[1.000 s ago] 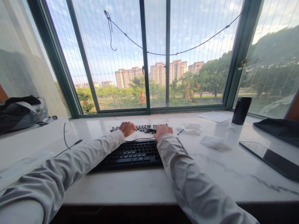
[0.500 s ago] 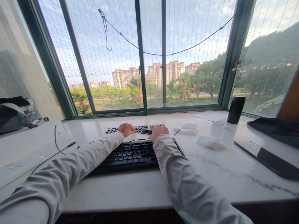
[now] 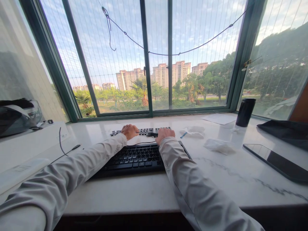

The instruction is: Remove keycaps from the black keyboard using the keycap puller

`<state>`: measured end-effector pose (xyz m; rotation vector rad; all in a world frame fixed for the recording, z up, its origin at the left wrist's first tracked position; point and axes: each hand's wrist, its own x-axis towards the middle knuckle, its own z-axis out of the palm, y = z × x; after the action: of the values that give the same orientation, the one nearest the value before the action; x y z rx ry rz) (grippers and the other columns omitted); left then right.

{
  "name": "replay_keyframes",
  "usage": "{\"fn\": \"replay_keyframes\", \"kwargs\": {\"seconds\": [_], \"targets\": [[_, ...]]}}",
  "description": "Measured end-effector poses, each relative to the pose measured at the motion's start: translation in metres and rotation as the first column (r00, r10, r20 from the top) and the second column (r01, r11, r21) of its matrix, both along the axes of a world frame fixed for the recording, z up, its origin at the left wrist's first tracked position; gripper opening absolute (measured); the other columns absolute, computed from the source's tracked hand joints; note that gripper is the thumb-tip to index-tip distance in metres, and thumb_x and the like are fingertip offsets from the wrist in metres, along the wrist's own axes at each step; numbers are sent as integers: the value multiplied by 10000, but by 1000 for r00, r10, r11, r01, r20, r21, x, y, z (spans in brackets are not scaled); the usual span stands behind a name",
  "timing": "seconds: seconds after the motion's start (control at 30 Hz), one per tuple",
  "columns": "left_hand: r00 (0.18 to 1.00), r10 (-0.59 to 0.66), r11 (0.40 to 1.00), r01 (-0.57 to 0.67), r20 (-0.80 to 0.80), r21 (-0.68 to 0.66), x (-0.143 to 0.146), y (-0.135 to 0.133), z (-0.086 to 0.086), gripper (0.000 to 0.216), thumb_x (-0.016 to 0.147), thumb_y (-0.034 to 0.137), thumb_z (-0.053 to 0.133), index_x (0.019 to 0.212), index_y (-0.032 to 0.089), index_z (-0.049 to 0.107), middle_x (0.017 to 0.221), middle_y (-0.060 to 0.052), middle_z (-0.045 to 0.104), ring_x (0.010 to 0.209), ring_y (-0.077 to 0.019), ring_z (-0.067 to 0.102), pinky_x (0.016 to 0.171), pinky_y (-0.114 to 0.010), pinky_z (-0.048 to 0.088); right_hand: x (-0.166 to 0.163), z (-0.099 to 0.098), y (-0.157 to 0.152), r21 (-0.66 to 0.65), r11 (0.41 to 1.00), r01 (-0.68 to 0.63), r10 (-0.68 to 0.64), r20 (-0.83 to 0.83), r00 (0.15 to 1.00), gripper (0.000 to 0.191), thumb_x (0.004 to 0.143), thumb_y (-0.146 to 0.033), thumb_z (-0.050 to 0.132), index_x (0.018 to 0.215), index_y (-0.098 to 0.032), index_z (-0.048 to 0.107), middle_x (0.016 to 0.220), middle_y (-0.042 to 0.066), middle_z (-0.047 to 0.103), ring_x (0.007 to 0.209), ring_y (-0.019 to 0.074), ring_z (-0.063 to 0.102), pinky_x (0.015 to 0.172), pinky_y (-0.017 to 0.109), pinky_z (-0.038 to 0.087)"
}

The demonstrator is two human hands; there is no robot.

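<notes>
The black keyboard (image 3: pixel 136 157) lies on the white counter between my forearms, tilted slightly. Beyond its back edge, rows of dark keycaps (image 3: pixel 143 132) are spread, with white showing between them. My left hand (image 3: pixel 130 132) is above the left part of these rows, its fingers curled and mostly hidden; what they hold, if anything, does not show. At the right end, my right hand (image 3: pixel 165 134) is closed, knuckles up. A small dark object (image 3: pixel 151 134) sticks out to its left, apparently held; its kind is unclear. A thin cable (image 3: pixel 141 143) runs behind the keyboard.
Crumpled clear plastic (image 3: pixel 219 146), a small blue item (image 3: pixel 183 135), a phone-like dark slab (image 3: pixel 274 162) and a black cylinder (image 3: pixel 245 112) are on the right. A helmet (image 3: pixel 20 116) rests on a white box (image 3: pixel 45 136) at left. Windows (image 3: pixel 150 113) stand behind.
The view has shifted slightly. Both hands stay almost where they were over the rows of keycaps, with the small dark object still beside my right hand.
</notes>
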<state>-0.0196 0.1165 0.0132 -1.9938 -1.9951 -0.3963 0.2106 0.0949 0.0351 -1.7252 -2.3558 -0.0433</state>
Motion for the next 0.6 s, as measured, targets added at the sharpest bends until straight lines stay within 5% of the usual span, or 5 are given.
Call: {"fn": "replay_keyframes", "kwargs": {"seconds": [0.3,0.47,0.6], "targets": [[971,-214,975,207,110,76,0,-78,43,309,752,540,609,816,285,772,825,-9,748,795,-204,655,701,-268,416,-1,0,-5,41,999,-11,12,-22,1000,294,797,-322,573,1032,-180,676,1048,157,653,989,275,611,819,382,429],[885,-333,932,360,325,-26,3,-114,28,400,765,572,589,846,225,772,699,-9,722,566,-115,530,558,-228,342,-6,0,-9,105,994,-16,21,-51,998,276,822,-343,509,969,-190,686,983,134,672,917,281,627,776,394,432],[812,-377,894,444,445,-53,0,-121,6,411,743,575,618,830,206,776,726,-19,707,587,-100,483,541,-226,308,-7,5,-13,116,993,-13,24,-95,995,333,847,-404,451,959,-210,698,914,134,680,856,286,634,733,389,429]]}}
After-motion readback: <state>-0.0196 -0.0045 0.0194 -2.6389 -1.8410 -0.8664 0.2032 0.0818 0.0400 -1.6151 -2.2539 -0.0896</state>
